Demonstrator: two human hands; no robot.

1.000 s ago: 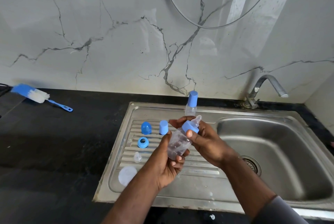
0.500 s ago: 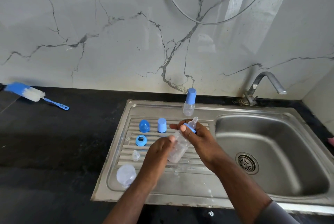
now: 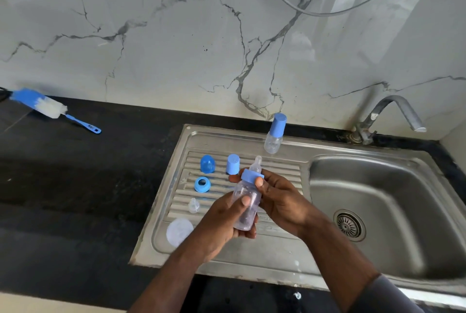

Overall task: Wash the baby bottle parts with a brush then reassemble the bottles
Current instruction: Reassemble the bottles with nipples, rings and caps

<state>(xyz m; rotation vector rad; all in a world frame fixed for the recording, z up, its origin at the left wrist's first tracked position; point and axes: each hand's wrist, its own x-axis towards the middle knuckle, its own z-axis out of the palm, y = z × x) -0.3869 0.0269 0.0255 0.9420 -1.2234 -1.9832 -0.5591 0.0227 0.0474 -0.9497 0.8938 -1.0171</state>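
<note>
A glossy, grey-veined marble wall [image 3: 176, 47] is seen above a matte black countertop [image 3: 75, 199], into which a brushed stainless-steel sink [image 3: 327, 151] is set. Over its ribbed drainboard [image 3: 277, 166], a clear cylindrical plastic bottle [image 3: 245, 201] is gripped around the body by the left hand [image 3: 222, 224]. Its blue screw collar [image 3: 252, 176] is pinched by the right hand [image 3: 282, 201]. The bottle's long axis is tilted, with the translucent teat [image 3: 257, 162] pointed up and away toward the wall. A bristled blue-and-white brush [image 3: 50, 108] is left lying on the counter at far left. A capped bottle [image 3: 274, 133] is stood upright on the sink's back rim. A domed cap [image 3: 207, 163], a cylindrical cap [image 3: 233, 164], a blue ring [image 3: 202, 184], a loose nipple [image 3: 193, 205] and a clear disc [image 3: 179, 232] are laid out on the drainboard.
</note>
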